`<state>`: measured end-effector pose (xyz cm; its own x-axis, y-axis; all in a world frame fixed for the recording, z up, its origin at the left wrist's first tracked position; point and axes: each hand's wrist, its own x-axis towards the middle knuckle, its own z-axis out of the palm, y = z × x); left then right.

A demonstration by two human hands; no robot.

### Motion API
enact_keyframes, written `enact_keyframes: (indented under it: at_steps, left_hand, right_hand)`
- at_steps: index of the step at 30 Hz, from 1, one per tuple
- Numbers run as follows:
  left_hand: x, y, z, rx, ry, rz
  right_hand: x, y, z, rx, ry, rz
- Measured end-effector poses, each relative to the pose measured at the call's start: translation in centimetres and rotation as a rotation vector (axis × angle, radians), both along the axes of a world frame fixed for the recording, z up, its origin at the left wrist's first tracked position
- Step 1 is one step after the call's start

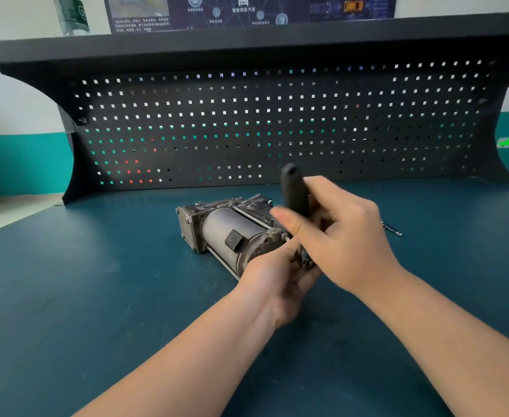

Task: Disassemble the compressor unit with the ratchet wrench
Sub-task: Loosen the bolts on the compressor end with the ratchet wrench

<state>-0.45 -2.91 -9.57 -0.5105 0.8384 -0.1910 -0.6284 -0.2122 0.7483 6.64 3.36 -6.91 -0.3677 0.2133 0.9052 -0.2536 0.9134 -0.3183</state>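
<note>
The compressor unit (pixel 232 233) lies on its side near the middle of the dark teal tabletop (pixel 96 296), its grey cylindrical body running from far left to near right, with a square end plate at the far-left end and long through-bolts along its sides. A small black connector sits on the top of the cylinder.

The left hand (pixel 277 281) comes in from the near side and holds the near-right end of the compressor unit; its fingers are curled round that end, though most of them are hidden under the other hand. The right hand (pixel 340 236) is just above and to the right of it, its fingers closed round the ratchet wrench (pixel 293 191), whose black handle sticks up and away past the thumb. The head of the wrench is hidden between the two hands at the near-right end of the unit, so whether it sits on a bolt cannot be told. The right hand is slightly blurred.

To the right of the hands, a small shiny metal part (pixel 393 229) lies on the tabletop. At the far edge stands a black pegboard (pixel 277 121) under a dark shelf (pixel 247 40), on which a clear plastic bottle (pixel 72 13) stands at the left.
</note>
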Motion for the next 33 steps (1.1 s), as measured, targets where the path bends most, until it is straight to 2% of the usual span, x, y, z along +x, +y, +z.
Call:
enact_keyframes:
  at_steps: [1, 3, 10, 12, 14, 15, 19, 20, 21, 23, 29, 33]
  left_hand:
    - [0.0, 0.0, 0.0, -0.002, 0.010, -0.004]
    - [-0.1, 0.0, 0.0, 0.001, -0.020, 0.014]
    - [0.1, -0.1, 0.6, -0.004, -0.108, 0.057]
    - [0.1, -0.1, 0.6, -0.011, -0.095, 0.058]
    - [0.1, 0.0, 0.5, -0.014, -0.096, 0.055]
    - [0.0, 0.1, 0.4, -0.012, -0.100, 0.052]
    - [-0.4, 0.1, 0.0, -0.006, -0.039, 0.012]
    - [-0.4, 0.1, 0.0, -0.006, -0.008, -0.008]
    - [-0.4, 0.1, -0.1, -0.006, 0.014, -0.017]
    - [-0.4, 0.2, -0.2, 0.000, 0.012, -0.008]
    - [-0.3, 0.1, 0.3, -0.007, -0.076, 0.045]
    - [-0.2, 0.0, 0.5, -0.015, -0.096, 0.039]
  right_hand:
    - [0.0, -0.1, 0.0, 0.031, -0.014, -0.006]
    - [-0.1, 0.0, 0.2, -0.128, -0.008, 0.010]
    - [-0.7, 3.6, 0.1, -1.270, 0.108, 0.096]
    - [-0.8, 3.9, -0.2, -1.438, 0.111, 0.120]
    - [-0.8, 3.6, -0.2, -1.312, 0.143, 0.118]
    - [-0.7, 3.1, -0.1, -1.131, 0.151, 0.108]
    - [0.0, 0.7, 0.1, -0.157, 0.033, 0.061]
    - [0.0, 0.3, -0.1, -0.002, -0.006, 0.054]
    - [0.0, 0.2, -0.1, 0.067, -0.028, 0.048]
    - [-0.1, 0.2, -0.1, -0.026, -0.024, 0.045]
    - [-0.4, 2.3, 0.3, -0.680, 0.061, -0.056]
    - [-0.8, 3.9, 0.0, -1.280, 0.057, 0.053]
